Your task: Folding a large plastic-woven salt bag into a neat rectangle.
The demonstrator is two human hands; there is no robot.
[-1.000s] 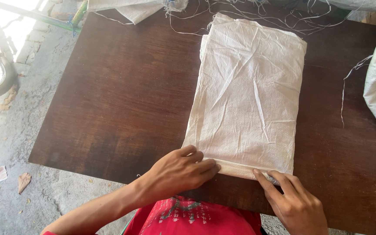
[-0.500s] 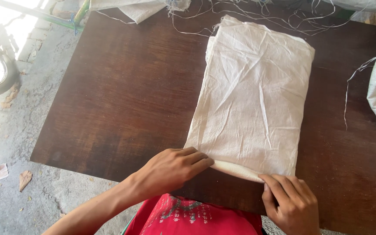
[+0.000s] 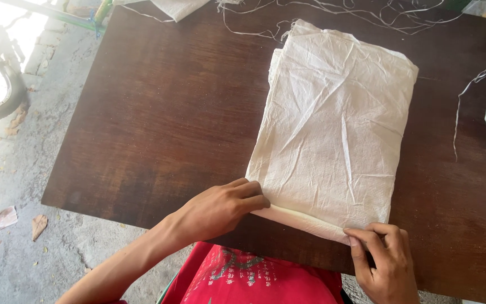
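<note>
Both hands pinching rolled hem of white woven sack at table near edge: left hand, right hand closed on it. Fold risking springing open if I'm loosening grip.

Folded woven sack: off-white, creased. Counter: dark brown, streaked wood grain. Loose threads: white. Person's shirt: red with faint grey print. Floor: grey concrete.
</note>
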